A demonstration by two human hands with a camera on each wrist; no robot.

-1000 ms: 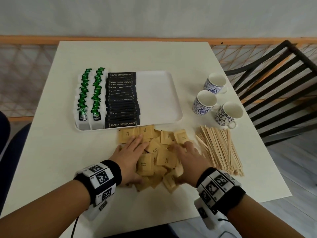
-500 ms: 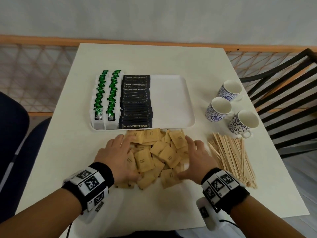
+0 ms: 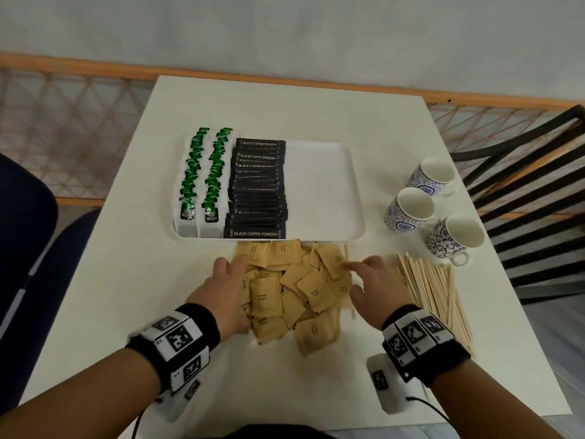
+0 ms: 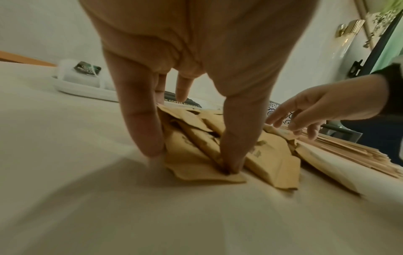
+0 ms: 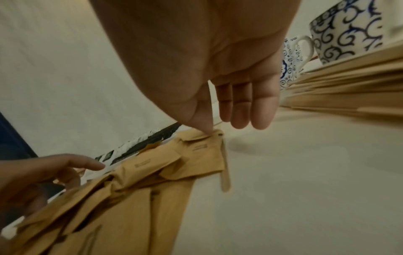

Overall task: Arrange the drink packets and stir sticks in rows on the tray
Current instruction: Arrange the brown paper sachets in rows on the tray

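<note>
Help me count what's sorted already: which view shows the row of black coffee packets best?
The head view: the whole row of black coffee packets lies on the tray, labels readable. The left wrist view shows only one packet edge behind the left hand; the right wrist view only a blurred dark strip.

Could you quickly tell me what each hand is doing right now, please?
Left hand: open, fingers pressing the brown sugar packets.
Right hand: open, fingertips touching the pile, no grip.

Tan sugar packets [image 3: 294, 289] — blue-patterned white cups [image 3: 408, 209].
</note>
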